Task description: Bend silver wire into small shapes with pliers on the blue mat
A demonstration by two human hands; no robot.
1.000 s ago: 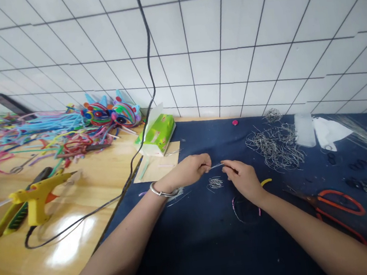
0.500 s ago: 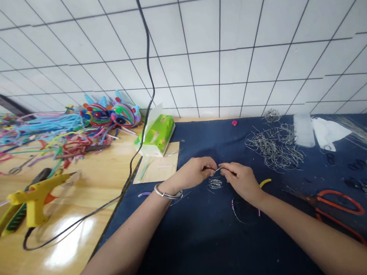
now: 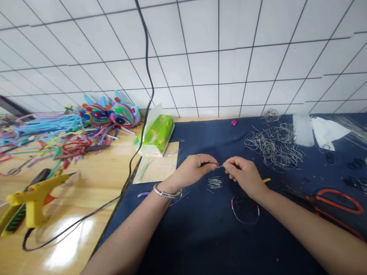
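Between my two hands a short thin piece of wire [image 3: 220,167] shows, pale grey and very small. My left hand [image 3: 200,167], with a silver bangle on the wrist, pinches its left end between thumb and fingertips. The other end is pinched by my right hand [image 3: 241,172], whose fingers are curled. Just below them a little pile of cut wire pieces [image 3: 215,182] lies on the dark blue cloth [image 3: 199,242]. A beaded wire loop [image 3: 235,213] with pink beads rests near my right wrist, and a yellow strip [image 3: 267,180] pokes out beside it.
Orange-handled scissors [image 3: 340,198] lie at the right, below a tangle of wire [image 3: 274,146]. A green tissue pack [image 3: 158,136] stands at the back. Leftward are a yellow glue gun [image 3: 35,198], colourful pipe cleaners [image 3: 48,125] and a black cable [image 3: 148,61] hanging across the wall.
My hands have drawn slightly apart, the right one turning and shifting a little rightward. More of the beaded loop shows now, and less of the yellow strip.
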